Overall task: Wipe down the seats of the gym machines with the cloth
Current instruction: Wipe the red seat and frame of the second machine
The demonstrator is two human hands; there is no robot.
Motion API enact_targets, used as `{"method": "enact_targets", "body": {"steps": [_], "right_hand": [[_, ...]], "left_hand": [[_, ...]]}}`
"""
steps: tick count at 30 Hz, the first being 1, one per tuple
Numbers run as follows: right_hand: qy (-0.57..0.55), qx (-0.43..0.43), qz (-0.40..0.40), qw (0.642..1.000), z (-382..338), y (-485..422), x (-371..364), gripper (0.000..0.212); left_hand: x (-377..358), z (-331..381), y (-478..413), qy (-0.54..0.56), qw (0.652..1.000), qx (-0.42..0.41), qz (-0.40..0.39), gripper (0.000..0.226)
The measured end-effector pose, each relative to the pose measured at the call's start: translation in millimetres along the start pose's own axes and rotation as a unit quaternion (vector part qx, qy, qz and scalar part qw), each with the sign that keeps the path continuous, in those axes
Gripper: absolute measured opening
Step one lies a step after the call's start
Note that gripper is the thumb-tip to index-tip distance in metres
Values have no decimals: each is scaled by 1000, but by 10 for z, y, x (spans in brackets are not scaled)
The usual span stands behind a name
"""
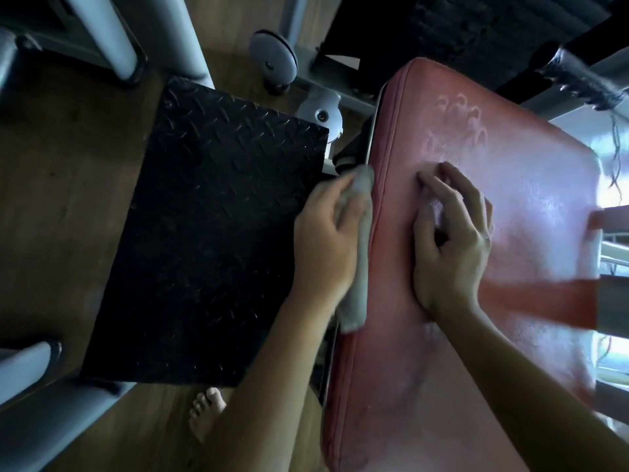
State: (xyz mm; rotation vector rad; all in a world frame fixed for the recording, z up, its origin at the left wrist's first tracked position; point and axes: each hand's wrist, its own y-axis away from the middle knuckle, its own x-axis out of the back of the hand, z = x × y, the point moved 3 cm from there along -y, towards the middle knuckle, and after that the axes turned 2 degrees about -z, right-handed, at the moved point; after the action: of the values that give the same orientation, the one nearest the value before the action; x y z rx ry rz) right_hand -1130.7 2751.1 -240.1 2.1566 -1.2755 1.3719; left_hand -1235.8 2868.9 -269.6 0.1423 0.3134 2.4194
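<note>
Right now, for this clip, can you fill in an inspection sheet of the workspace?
Surface: red padded seat, pale sheen, smear marks toward the far end.
Job's things: cloth, pale, held against the seat's left edge.
Clutter: nothing seen.
Grippers: left hand grips the cloth; right hand rests on the seat, fingers bent.
Cables: thin wires hang at the right edge.
Surroundings: black tread plate, grey frame tubes, wooden floor, bare foot.

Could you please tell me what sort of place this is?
Probably a gym: a red padded seat, a black tread-plate footplate and grey steel frame tubes; the left hand holds a cloth at the seat's edge.
</note>
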Motion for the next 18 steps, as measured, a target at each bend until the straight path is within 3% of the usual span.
{"method": "enact_targets", "body": {"steps": [3,12,18], "right_hand": [[9,-5,-12,1000,-17,-15,13,37],[-20,-26,-65,997,-87,220,96,44],[38,-6,-80,996,-94,1012,231,48]], "left_hand": [[-56,71,-178,6,1000,-8,4,29],[379,-55,756,-36,993,42,-100,29],[483,-253,1258,14,994,85,-73,26]]}}
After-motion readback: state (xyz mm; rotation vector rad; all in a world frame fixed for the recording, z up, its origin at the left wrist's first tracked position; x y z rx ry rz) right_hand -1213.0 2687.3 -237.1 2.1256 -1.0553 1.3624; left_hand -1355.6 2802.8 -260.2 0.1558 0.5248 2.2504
